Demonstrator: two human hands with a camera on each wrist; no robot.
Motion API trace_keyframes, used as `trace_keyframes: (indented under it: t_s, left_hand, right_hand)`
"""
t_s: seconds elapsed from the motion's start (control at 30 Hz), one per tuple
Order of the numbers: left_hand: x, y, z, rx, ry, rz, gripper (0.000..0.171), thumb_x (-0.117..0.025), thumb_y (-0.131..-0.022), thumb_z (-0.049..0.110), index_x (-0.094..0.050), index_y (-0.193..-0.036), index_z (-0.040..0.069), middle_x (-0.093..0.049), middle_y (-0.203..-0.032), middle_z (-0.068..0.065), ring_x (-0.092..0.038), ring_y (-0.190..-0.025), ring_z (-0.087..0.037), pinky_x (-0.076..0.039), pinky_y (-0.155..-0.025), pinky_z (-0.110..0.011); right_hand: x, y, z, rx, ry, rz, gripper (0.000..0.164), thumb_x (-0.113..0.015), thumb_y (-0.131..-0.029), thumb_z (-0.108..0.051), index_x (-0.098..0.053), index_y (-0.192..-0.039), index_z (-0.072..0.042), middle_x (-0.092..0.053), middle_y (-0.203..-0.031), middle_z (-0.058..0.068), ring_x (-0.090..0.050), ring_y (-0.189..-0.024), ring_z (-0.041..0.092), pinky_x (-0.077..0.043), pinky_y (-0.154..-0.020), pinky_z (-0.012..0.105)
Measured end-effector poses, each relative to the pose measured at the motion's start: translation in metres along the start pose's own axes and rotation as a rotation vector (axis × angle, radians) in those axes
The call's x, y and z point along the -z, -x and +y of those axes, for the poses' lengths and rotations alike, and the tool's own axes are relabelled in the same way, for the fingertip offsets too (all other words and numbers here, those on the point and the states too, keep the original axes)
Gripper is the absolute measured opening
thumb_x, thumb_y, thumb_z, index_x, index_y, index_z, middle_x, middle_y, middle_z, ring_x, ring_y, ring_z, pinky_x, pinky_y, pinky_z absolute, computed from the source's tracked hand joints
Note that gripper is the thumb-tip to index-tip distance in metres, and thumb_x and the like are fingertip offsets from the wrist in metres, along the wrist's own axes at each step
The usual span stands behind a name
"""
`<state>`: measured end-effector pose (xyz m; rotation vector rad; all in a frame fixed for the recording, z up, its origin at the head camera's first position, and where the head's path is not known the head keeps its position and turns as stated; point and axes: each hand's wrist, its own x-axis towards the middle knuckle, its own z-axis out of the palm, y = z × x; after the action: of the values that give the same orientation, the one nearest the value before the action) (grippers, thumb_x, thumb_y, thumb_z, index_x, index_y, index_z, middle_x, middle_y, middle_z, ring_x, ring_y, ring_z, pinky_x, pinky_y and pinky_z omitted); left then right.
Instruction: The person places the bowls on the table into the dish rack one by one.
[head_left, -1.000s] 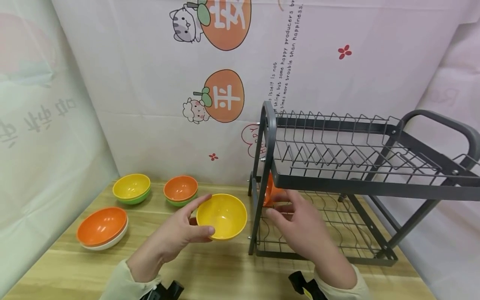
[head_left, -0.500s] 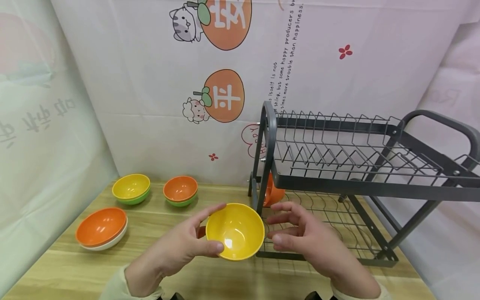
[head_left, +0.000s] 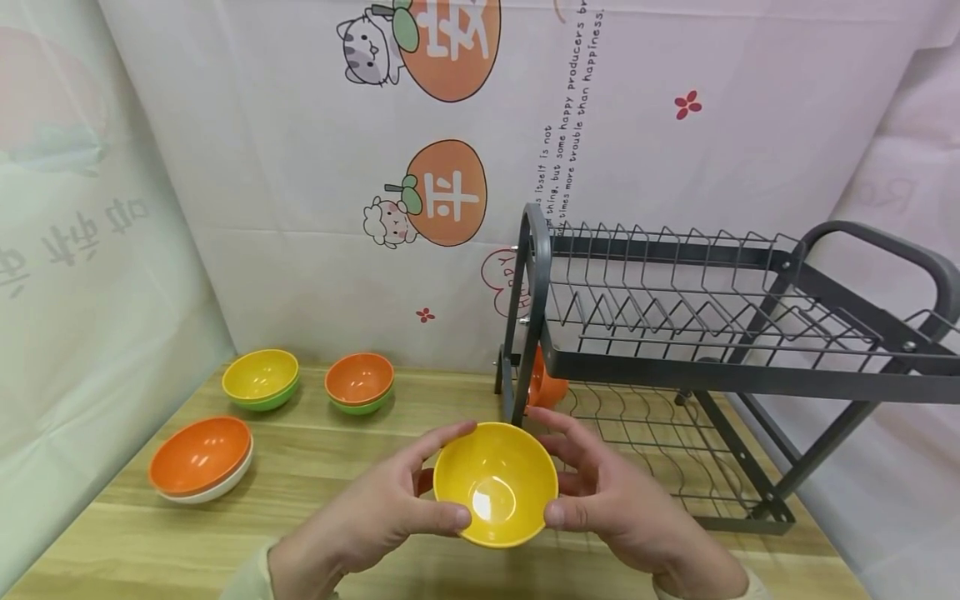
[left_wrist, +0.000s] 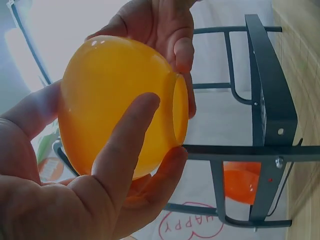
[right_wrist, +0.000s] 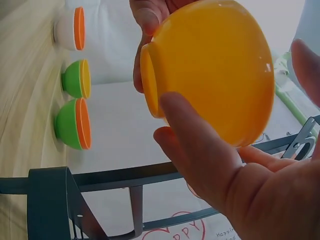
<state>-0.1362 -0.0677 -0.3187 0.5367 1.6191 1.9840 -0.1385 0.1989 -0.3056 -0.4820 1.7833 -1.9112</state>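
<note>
A small yellow bowl (head_left: 496, 485) is held in the air above the front of the table, its inside turned towards the head camera. My left hand (head_left: 397, 500) grips its left side, thumb at the rim and fingers behind. On the other side my right hand (head_left: 611, 487) holds it, thumb at the rim and fingertips reaching round the outside. Both wrist views show the bowl's rounded outside (left_wrist: 110, 100) and foot ring (right_wrist: 152, 80). An orange bowl (head_left: 547, 383) stands on edge in the lower tier of the dark dish rack (head_left: 735, 375), partly hidden by the rack's post.
On the left of the wooden table (head_left: 315, 533) stand a yellow bowl (head_left: 261, 375) on a green one, an orange bowl (head_left: 360, 377) on a green one, and a larger orange bowl (head_left: 201, 454) on a white one. A printed cloth (head_left: 300, 275) hangs behind.
My left hand has brought the yellow bowl right and nearer to me. My right hand has left the orange bowl in the rack, drawn back and taken hold of the yellow bowl's right side.
</note>
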Motion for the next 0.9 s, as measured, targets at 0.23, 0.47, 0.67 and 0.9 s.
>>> trace_keyframes:
  t_s: [0.23, 0.47, 0.67, 0.9]
  left_hand:
    - [-0.005, -0.002, -0.001, 0.002, 0.016, -0.01, 0.078, -0.074, -0.08, 0.009, -0.032, -0.145, 0.015, -0.044, -0.129, -0.018, -0.054, -0.105, -0.032, -0.05, -0.085, -0.04]
    - [-0.007, -0.005, -0.001, 0.018, 0.018, -0.008, 0.078, -0.074, -0.079, 0.01, -0.032, -0.144, 0.016, -0.042, -0.131, -0.017, -0.053, -0.105, -0.032, -0.051, -0.084, -0.041]
    - [-0.007, -0.008, -0.001, 0.033, 0.026, 0.006, 0.077, -0.075, -0.079, 0.011, -0.034, -0.144, 0.016, -0.041, -0.133, -0.015, -0.054, -0.105, -0.031, -0.051, -0.084, -0.041]
    - [-0.009, -0.012, -0.002, 0.02, 0.046, 0.006, 0.077, -0.075, -0.078, 0.01, -0.035, -0.143, 0.017, -0.045, -0.129, -0.017, -0.055, -0.103, -0.032, -0.052, -0.082, -0.042]
  right_hand:
    - [0.0, 0.0, 0.001, -0.051, 0.043, -0.025, 0.072, -0.069, -0.085, -0.014, -0.03, -0.145, -0.026, -0.037, -0.138, 0.017, -0.048, -0.108, 0.038, -0.048, -0.087, 0.045]
    - [0.001, -0.001, 0.004, -0.075, 0.009, -0.038, 0.072, -0.068, -0.086, -0.011, -0.029, -0.145, -0.027, -0.038, -0.134, 0.02, -0.047, -0.108, 0.037, -0.048, -0.088, 0.046]
    - [0.004, -0.002, 0.011, 0.003, -0.083, -0.112, 0.074, -0.065, -0.088, -0.011, -0.022, -0.147, -0.022, -0.032, -0.137, 0.022, -0.044, -0.112, 0.039, -0.045, -0.091, 0.049]
    - [0.008, -0.003, 0.018, 0.064, -0.176, -0.161, 0.072, -0.063, -0.089, -0.009, -0.021, -0.147, -0.016, -0.03, -0.138, 0.025, -0.043, -0.114, 0.041, -0.042, -0.092, 0.052]
